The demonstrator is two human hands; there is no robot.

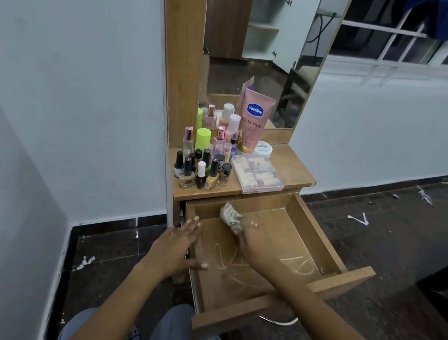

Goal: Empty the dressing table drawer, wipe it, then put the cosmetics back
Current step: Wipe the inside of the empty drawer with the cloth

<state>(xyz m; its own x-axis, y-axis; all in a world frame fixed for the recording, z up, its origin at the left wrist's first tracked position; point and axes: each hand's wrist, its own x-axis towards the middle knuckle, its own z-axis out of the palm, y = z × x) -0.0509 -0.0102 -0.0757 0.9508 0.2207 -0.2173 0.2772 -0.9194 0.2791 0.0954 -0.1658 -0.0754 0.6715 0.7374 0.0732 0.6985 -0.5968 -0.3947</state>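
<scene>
Seen from the head camera, a seated person leans over the pulled-out drawer (pixel 322 241) of a wooden dressing table (pixel 289 164). The right hand (pixel 250 241) reaches deep inside, fingers curled round a crumpled cloth (pixel 230 214) pressed to the drawer floor near its back wall, beside a small pale scrap (pixel 254 224). The left hand (pixel 177 245) rests on the drawer's left side wall, fingers straight and together, thumb out over the inside. Chalky scrawls mark the drawer floor. The cosmetics stand on the tabletop: nail polish bottles (pixel 202 171), a pink Vaseline tube (pixel 254 122), a clear plastic case (pixel 256 174), before the mirror (pixel 263 45)
</scene>
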